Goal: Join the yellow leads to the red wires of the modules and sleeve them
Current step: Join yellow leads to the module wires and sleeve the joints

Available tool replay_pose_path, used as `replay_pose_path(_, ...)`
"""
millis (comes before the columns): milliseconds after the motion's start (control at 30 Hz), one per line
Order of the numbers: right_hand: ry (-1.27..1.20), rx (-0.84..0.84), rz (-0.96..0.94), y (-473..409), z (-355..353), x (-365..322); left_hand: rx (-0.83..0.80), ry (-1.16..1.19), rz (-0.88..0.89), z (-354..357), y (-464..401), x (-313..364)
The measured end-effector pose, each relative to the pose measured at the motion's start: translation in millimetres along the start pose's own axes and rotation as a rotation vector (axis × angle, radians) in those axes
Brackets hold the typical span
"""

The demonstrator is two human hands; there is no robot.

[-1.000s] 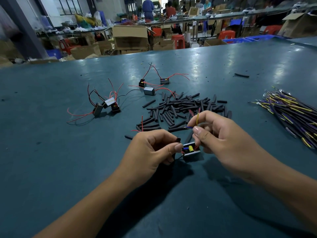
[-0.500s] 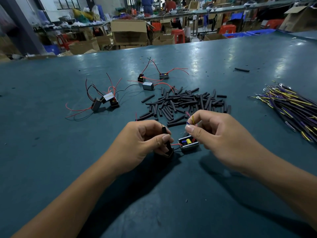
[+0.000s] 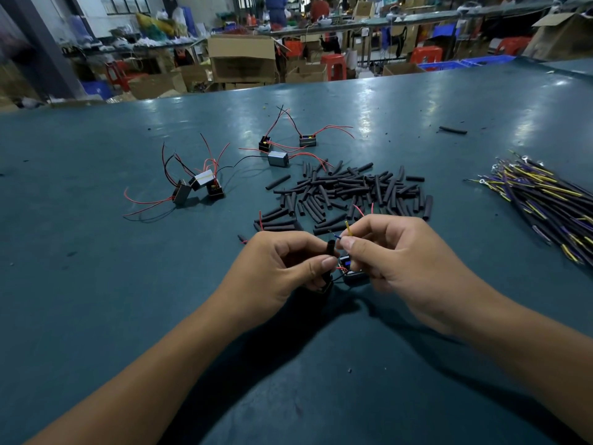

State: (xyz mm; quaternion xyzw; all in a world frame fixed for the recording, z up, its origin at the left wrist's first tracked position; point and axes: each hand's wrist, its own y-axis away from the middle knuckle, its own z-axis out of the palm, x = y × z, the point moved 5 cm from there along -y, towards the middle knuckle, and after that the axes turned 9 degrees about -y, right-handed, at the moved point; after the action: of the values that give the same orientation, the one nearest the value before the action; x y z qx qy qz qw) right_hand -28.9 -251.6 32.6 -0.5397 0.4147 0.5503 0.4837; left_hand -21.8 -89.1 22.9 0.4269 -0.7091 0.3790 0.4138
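My left hand (image 3: 282, 271) pinches a black sleeve (image 3: 330, 248) that stands nearly upright between thumb and fingers. My right hand (image 3: 407, 264) pinches a yellow lead (image 3: 348, 229) together with thin wire ends just right of the sleeve's top. A small module (image 3: 351, 271) with blue and red parts sits on the table between both hands, partly hidden by my right fingers. A heap of black sleeves (image 3: 349, 194) lies just beyond my hands. A bundle of yellow and dark leads (image 3: 545, 200) lies at the right.
Two groups of modules with red and black wires stand further back, one at the left (image 3: 200, 187) and one at the middle (image 3: 282, 149). A lone sleeve (image 3: 452, 130) lies far right. Boxes and stools stand beyond the green table (image 3: 96, 284).
My left hand has raised the sleeve more upright and closer to the wire ends in my right hand. The module has slid further under my right fingers.
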Motion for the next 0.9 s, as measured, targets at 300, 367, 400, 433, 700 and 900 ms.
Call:
replay_pose_path(300,-0.030,0.032,-0.008,0.4,-4.0,-1.9,0.031,-0.017,-0.020,3.3,-0.5,-2.7)
replay_pose_path(367,-0.055,0.035,0.002,-0.2,-4.0,-1.6,0.025,-0.014,-0.020,3.4,-0.3,-2.9)
replay_pose_path(400,-0.067,0.038,0.007,-0.6,-4.6,-1.2,0.025,-0.016,-0.020,3.6,-0.3,-3.0)
replay_pose_path(433,-0.070,0.039,0.009,-1.2,-5.3,-1.1,0.025,-0.020,-0.021,3.7,-0.2,-3.1)
replay_pose_path(700,0.160,-0.012,-0.184,1.6,-6.8,-9.7,0.031,-0.054,-0.013,4.8,1.7,-0.1)
replay_pose_path(900,0.100,-0.017,-0.183,1.0,-7.9,-5.9,0.044,-0.089,-0.008,4.5,3.3,1.3)
